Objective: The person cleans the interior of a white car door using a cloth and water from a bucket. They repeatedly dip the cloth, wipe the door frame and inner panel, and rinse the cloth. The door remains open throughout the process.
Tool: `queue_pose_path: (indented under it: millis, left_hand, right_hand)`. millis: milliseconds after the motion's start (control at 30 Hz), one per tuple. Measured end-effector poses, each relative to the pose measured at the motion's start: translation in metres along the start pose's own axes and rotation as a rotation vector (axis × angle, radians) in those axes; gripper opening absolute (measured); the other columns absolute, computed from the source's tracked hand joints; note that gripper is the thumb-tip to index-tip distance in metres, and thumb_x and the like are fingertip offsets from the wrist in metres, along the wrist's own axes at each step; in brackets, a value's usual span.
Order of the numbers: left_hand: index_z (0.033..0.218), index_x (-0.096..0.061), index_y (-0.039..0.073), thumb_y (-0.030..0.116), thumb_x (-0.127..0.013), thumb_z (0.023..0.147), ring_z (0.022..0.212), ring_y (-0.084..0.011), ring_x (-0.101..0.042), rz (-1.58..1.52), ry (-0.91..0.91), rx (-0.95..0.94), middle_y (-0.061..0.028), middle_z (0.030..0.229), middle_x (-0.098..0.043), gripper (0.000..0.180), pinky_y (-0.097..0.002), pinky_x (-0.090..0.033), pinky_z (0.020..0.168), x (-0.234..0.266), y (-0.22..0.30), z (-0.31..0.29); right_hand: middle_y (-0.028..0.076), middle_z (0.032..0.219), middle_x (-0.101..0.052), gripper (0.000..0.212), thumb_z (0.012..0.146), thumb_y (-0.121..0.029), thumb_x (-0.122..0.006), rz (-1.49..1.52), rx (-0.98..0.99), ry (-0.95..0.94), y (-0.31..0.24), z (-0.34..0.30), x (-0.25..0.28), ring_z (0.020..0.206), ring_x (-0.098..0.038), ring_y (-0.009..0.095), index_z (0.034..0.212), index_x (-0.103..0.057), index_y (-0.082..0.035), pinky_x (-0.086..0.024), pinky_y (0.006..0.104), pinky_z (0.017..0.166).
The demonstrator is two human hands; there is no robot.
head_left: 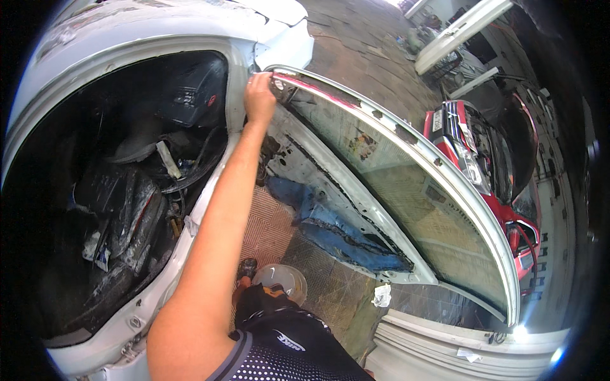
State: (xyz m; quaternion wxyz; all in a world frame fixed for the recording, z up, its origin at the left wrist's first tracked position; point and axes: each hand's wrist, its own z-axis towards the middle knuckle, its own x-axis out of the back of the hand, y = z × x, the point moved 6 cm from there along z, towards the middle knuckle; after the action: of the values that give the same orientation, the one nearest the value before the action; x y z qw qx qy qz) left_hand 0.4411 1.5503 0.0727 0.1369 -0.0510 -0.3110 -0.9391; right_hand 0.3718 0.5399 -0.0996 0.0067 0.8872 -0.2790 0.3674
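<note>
My left arm reaches up and forward across the doorway of a white car (210, 44). At its end my left hand (260, 98) is closed on the front upper corner of the opened car door (381, 114), beside the body's door pillar. The door's inner trim is off, so bare metal shows, with a torn blue sheet (343, 238) on its lower part. Its window glass (406, 184) is dusty and fills the frame. Where the fingertips wrap is partly hidden. My right hand is out of the picture.
Inside the dark cabin (127, 184) lie loose parts and debris. A round translucent tub (279, 279) stands on the tiled floor by my feet. Crumpled white paper (381, 295) lies near white panels (445, 349). Beyond the door stands a red car (464, 146) with its hood raised.
</note>
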Motion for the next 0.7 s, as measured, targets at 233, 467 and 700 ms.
queue_pose_path:
  millis: [233,467,700]
  left_hand:
    - [0.118,-0.069,0.001,0.001,-0.057,0.098,0.114,-0.0305,-0.064,-0.2,-0.052,-0.215,-0.0133,0.121,-0.07,0.024,-0.0422,-0.047,0.101,0.025,0.131,-0.029]
    - [0.115,-0.07,-0.004,-0.006,-0.064,0.092,0.113,-0.0346,-0.065,-0.502,-0.007,-0.404,-0.0175,0.117,-0.07,0.024,-0.0454,-0.05,0.1,0.06,0.303,-0.06]
    - [0.111,-0.074,-0.002,-0.004,-0.064,0.087,0.113,-0.0299,-0.066,-0.721,-0.059,-0.663,-0.013,0.115,-0.071,0.026,-0.0442,-0.052,0.1,0.084,0.474,-0.107]
  right_hand:
    - [0.017,0.098,-0.074,0.036,0.087,-0.03,-0.06,-0.148,0.005,-0.023,0.073,-0.029,-0.03,0.086,-0.073,0.03,0.108,-0.073,-0.004,-0.057,0.0428,0.075]
    - [0.011,0.089,-0.074,0.036,0.087,-0.033,-0.07,0.051,0.029,0.139,0.123,0.001,-0.046,0.08,-0.07,0.024,0.109,-0.075,-0.005,-0.055,0.039,0.075]
    - [0.013,0.106,-0.075,0.051,0.092,-0.044,-0.07,0.275,-0.02,-0.075,0.061,-0.014,-0.084,0.1,-0.07,0.026,0.123,-0.07,-0.004,-0.054,0.042,0.086]
